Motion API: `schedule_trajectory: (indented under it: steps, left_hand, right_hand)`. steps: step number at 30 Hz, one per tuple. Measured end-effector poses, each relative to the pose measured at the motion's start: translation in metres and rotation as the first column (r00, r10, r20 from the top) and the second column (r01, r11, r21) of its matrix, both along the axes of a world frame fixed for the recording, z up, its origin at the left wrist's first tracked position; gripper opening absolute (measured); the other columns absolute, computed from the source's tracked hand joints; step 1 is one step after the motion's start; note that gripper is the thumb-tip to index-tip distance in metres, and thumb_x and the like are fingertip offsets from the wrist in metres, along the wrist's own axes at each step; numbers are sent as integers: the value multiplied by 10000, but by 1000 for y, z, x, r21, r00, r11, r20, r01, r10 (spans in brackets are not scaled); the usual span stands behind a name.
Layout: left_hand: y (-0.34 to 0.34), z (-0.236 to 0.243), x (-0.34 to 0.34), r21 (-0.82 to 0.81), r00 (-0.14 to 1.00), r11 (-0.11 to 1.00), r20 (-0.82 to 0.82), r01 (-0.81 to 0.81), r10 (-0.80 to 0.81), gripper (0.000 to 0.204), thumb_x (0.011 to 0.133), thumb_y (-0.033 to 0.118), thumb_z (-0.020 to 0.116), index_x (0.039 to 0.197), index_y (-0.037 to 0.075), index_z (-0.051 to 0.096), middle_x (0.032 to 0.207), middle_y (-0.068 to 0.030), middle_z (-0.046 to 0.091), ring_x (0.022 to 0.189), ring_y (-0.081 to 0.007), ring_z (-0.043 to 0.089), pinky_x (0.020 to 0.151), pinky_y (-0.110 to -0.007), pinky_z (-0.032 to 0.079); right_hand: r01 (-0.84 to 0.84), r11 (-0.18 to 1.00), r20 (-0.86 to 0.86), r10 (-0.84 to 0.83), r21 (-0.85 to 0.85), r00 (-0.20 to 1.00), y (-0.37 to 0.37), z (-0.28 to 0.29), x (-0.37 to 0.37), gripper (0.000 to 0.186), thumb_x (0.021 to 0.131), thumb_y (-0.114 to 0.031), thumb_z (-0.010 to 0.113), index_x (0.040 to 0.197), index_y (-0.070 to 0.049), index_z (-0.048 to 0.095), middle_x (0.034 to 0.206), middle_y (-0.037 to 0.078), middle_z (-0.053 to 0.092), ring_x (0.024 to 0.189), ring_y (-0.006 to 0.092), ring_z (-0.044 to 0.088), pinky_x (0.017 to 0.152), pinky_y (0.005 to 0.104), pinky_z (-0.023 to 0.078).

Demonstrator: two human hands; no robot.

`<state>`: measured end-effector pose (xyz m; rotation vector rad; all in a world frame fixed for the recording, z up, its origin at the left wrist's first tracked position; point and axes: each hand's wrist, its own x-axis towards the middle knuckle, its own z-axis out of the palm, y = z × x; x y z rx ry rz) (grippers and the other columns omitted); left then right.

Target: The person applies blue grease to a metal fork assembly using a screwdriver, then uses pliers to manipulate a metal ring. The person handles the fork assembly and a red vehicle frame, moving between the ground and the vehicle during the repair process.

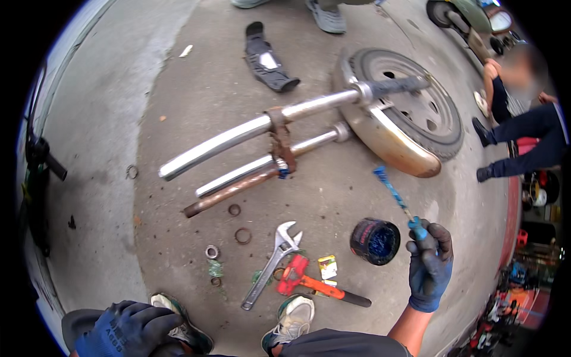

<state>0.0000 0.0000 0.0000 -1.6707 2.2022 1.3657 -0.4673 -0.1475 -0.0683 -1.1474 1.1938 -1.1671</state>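
Observation:
My right hand (pixel 430 268), in a blue and dark grey work glove, grips a slim tool with a blue handle (pixel 394 191). Blue grease coats its long shaft, so its exact kind is unclear. Left of that hand lies a tipped, dark round tub of blue grease (pixel 380 243). My left hand (pixel 128 330), gloved the same way, rests on my left knee, fingers laid out, holding nothing. Ahead on the ground lies a motorcycle front fork (pixel 220 146) with two chrome tubes and a rusty stem (pixel 229 197), blue grease around the stem's base. Its wheel (pixel 425 104) and rusty fender (pixel 395 143) are attached.
An adjustable wrench (pixel 270 268) and a red hammer (pixel 315 284) lie before my shoes, near small packets (pixel 328 268) and several metal rings (pixel 242 235). A black curved guard (pixel 267 59) lies beyond the fork. People (pixel 517 143) are at the right, a scooter (pixel 476 24) behind them.

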Motion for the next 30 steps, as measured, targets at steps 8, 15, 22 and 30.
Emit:
schedule_trajectory:
  steps: [8, 15, 22, 30]
  left_hand:
    - [-5, 36, 34, -115, 995, 991, -88, -63, 53, 500, 812, 206, 717, 1265, 64, 560, 1188, -176, 607, 1052, -362, 587, 917, -443, 457]
    - [-7, 35, 37, -70, 995, 996, -87, -58, 52, 499, 807, 202, 719, 1259, 61, 563, 1182, -174, 608, 1049, -362, 588, 910, -445, 461]
    - [-11, 36, 27, -95, 999, 995, -38, -39, 36, 493, 806, 216, 718, 1253, 67, 571, 1178, -162, 616, 1049, -354, 593, 906, -449, 465]
    - [-12, 30, 18, -65, 999, 998, -51, -7, 3, 521, 804, 183, 715, 1287, 68, 556, 1198, -166, 609, 1077, -353, 586, 927, -452, 461]
  right_hand:
    - [-629, 703, -773, 179, -332, 609, -24, -24, 134, 409, 707, 143, 612, 1074, -31, 664, 1097, 204, 665, 975, 359, 658, 831, 384, 524]
    - [-628, 699, -829, 88, -343, 552, -24, -49, 124, 379, 707, 171, 628, 1034, -21, 645, 1123, 190, 653, 1019, 326, 642, 852, 375, 517]
    - [-621, 687, -797, 100, -377, 595, -18, -51, 118, 380, 701, 168, 630, 1028, -26, 636, 1094, 193, 656, 994, 344, 645, 863, 397, 513]
    - [-419, 842, -670, 96, -340, 736, -10, -62, 116, 345, 723, 149, 636, 1008, -45, 662, 1094, 188, 676, 996, 354, 660, 895, 389, 503]
